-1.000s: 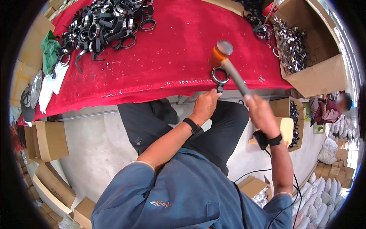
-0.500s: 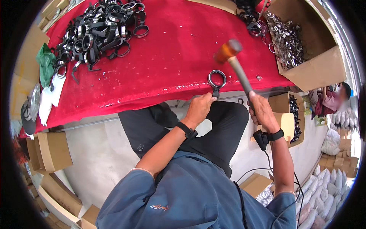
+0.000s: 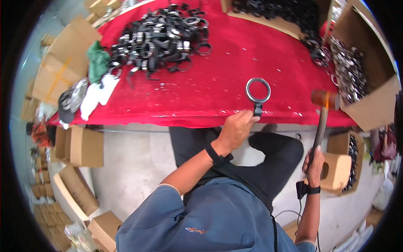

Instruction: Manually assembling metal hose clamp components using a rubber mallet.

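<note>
My left hand pinches the short black tab of a ring-shaped part, a metal ring with a black rim. The ring stands out beyond my fingertips over the front part of the red cloth. My right hand is wrapped round the grey handle of a mallet. Its orange-brown head points up, to the right of the ring and apart from it. On the far left of the cloth lies a big heap of black and silver ring parts.
A red-covered table spans the front. At right, a cardboard box holds loose metal rings; black parts fill another box at the back. A wooden stool stands beside my right hand. A green cloth lies at left.
My right hand has moved right and back toward me, carrying the mallet away from the ring. My left hand still grips the ring part. The whole view has shifted.
</note>
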Demonstrator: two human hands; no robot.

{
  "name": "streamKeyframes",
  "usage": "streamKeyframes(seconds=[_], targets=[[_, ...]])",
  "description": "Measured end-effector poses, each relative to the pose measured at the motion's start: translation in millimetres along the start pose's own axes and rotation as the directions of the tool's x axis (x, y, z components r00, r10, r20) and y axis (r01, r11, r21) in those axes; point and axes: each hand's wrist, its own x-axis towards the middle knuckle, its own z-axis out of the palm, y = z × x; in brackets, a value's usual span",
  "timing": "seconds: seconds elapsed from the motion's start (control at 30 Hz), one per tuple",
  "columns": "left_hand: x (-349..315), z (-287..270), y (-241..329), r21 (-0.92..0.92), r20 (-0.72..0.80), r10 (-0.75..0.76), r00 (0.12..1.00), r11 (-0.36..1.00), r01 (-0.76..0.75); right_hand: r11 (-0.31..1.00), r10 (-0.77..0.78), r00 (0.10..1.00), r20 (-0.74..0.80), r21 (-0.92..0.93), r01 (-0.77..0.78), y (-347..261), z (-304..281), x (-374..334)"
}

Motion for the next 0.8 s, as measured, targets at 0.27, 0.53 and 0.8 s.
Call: streamKeyframes(seconds=[0.27, 0.53, 0.8], targets=[[161, -194, -38, 0.529, -0.294, -0.027, 0.955, 0.828, 0.186, 0.999, 0.035, 0.984, 0.175, 0.001, -0.036, 56, 20, 8], [152, -154, -59, 0.731, -0.146, -0.174, 0.974, 0.645, 0.225, 1.0, -0.019, 0.987, 0.162, 0.022, 0.015, 75, 20, 18], [210, 23, -57, 0.476, 0.249, -0.153, 0.956, 0.879, 0.017, 0.949, 0.177, 0.978, 0.109, 0.244, -0.199, 96, 26, 31]])
